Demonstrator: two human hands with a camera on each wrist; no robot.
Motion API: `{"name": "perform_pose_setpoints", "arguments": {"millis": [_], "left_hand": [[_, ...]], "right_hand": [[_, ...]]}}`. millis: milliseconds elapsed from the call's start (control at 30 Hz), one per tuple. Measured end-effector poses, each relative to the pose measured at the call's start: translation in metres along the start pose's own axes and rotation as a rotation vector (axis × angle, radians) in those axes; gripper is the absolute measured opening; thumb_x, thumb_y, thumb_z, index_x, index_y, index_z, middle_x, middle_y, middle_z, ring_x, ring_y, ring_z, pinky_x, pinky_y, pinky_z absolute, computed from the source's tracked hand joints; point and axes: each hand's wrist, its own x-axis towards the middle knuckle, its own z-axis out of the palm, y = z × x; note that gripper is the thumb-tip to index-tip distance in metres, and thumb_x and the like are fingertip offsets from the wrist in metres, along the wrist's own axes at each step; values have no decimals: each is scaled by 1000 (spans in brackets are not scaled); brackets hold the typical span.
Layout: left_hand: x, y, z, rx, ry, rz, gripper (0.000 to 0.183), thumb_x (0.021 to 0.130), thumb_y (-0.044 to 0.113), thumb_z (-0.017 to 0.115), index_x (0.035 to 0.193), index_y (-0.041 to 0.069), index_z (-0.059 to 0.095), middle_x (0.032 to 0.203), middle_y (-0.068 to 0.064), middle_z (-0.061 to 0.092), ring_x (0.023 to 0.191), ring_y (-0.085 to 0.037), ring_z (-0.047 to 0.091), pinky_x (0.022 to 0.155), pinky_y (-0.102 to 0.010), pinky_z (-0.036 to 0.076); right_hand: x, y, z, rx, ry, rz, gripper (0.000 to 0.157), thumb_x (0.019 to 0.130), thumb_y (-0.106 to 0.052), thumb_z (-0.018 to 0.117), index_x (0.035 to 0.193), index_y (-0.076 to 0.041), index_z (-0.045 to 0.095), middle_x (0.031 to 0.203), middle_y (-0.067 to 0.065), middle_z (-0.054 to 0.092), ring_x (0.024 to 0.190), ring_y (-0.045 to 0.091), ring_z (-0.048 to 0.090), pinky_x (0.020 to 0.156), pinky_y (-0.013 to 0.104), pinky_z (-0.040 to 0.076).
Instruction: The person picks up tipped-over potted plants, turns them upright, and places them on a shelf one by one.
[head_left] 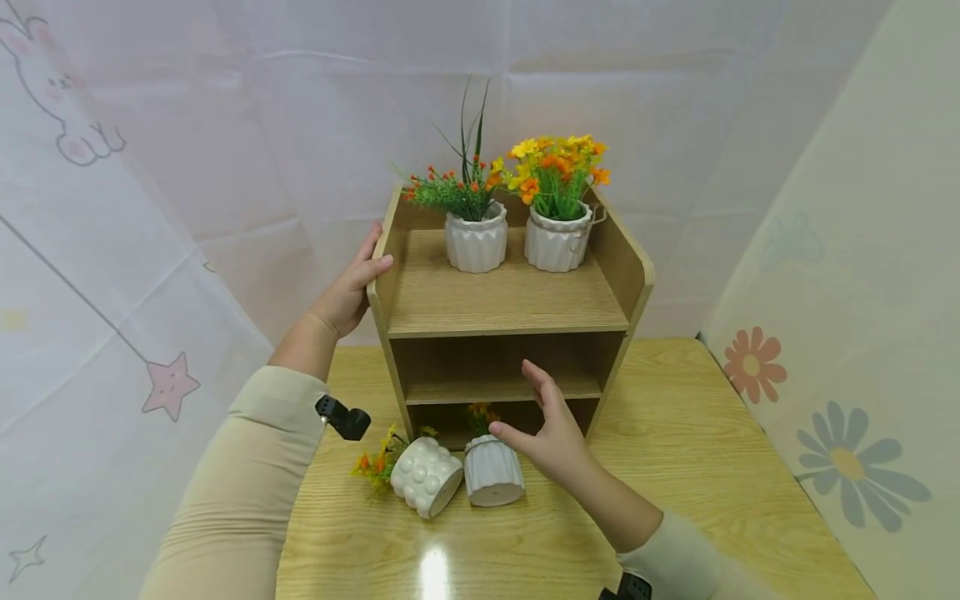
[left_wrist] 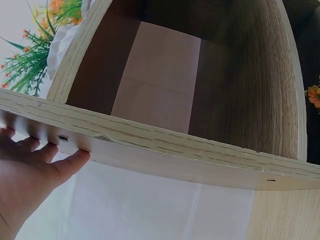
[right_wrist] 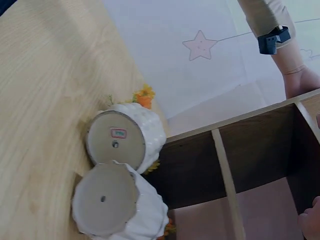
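A wooden shelf unit [head_left: 510, 308] stands on the table in the head view. My left hand [head_left: 347, 293] rests against its left side panel [left_wrist: 160, 162], with the fingertips on the outer face in the left wrist view. My right hand [head_left: 561, 437] hovers in front of the middle and lower compartments, fingers spread and holding nothing. Below and left of it, a white fluted flowerpot [head_left: 493, 473] lies tipped over with its base toward me. Beside that lies a white bubble-textured flowerpot [head_left: 426, 477], also tipped, its yellow and orange flowers [head_left: 372, 463] pointing left.
On the top shelf stand two white fluted pots, one with a red-dotted green plant [head_left: 459, 193], the other with yellow-orange flowers [head_left: 557, 171]. The table [head_left: 675, 467] extends right of the unit. A pale printed cloth [head_left: 300, 125] hangs behind and along the sides.
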Motion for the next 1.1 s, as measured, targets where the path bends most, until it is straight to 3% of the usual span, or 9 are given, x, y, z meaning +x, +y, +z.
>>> {"name": "perform_pose_setpoints", "arguments": {"millis": [333, 600, 1100], "left_hand": [[2, -1, -1, 2, -1, 1, 79, 95, 28, 38, 155, 40, -13, 165, 8, -16, 148, -33, 9, 119, -52, 12], [1, -1, -1, -4, 3, -6, 79, 95, 28, 37, 155, 41, -13, 165, 8, -17, 148, -32, 9, 120, -52, 11], [0, 0, 1, -7, 14, -14, 78, 95, 28, 37, 155, 42, -12, 165, 7, -17, 148, -32, 10, 120, -52, 12]], "right_hand": [[-8, 28, 16, -33, 1, 118, 93, 81, -29, 79, 155, -15, 25, 159, 13, 28, 144, 42, 26, 113, 60, 28], [-13, 54, 28, -40, 11, 162, 93, 79, -33, 81, 154, -13, 28, 157, 16, 31, 144, 40, 28, 110, 64, 29], [-14, 95, 50, -83, 31, 212, 92, 77, -31, 83, 149, -2, 34, 149, 30, 38, 135, 50, 37, 105, 64, 36]]}}
